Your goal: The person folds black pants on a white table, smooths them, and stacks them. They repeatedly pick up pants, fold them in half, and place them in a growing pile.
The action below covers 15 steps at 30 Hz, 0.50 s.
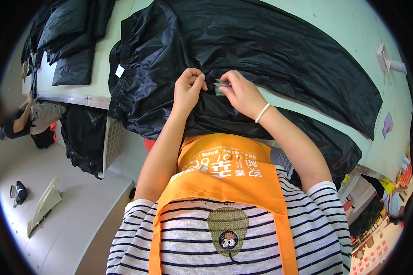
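Observation:
A pair of shiny black trousers [270, 41] lies across the pale table, its gathered elastic waistband [117, 87] to the left and its two legs stretching right. On the waistband shows a small white tag [119, 71]. My left hand [188, 91] is closed, pinching the black cloth near where the legs join. Just right of it, my right hand [243, 95] grips small metal thread snips [221, 85], mostly covered by the fingers. The snips' tips point left toward the pinched cloth. A strip of tabletop shows between the legs, beside my right hand.
Folded black garments [72, 64] are stacked at the table's far left end. Below them hang black items [83, 137] beside a white wire rack [112, 142]. Another person [18, 123] is at the left. A white fixture [390, 62] and purple scrap [388, 123] are on the right.

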Available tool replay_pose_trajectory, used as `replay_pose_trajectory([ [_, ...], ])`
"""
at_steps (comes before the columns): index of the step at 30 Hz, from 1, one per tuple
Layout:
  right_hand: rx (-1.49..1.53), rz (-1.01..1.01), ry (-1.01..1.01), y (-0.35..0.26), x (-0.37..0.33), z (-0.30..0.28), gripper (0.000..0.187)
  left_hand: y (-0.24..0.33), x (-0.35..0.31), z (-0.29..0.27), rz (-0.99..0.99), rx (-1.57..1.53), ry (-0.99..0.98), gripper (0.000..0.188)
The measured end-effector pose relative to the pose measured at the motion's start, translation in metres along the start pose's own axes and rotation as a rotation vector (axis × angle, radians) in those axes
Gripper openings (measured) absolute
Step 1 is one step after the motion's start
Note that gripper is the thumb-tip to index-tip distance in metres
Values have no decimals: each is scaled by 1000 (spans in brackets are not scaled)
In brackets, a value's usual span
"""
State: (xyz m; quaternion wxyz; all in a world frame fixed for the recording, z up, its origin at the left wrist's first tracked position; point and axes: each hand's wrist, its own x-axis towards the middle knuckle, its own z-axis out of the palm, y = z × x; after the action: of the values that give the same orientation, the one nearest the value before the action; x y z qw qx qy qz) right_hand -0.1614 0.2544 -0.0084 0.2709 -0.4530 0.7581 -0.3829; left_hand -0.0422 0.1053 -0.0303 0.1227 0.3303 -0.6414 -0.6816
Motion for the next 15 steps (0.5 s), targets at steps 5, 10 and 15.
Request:
replay_pose_trajectory([
  [5,-99,-3,97,-10,5,13,20,-1,-3,1,60,116,-32,5],
  [10,-200,-88,156,-11,8,16,17,-2,-5,0,89,161,-39,3],
  [15,-281,-153,181,-5,9,20,16,-5,-6,3,124,138,10,2],
])
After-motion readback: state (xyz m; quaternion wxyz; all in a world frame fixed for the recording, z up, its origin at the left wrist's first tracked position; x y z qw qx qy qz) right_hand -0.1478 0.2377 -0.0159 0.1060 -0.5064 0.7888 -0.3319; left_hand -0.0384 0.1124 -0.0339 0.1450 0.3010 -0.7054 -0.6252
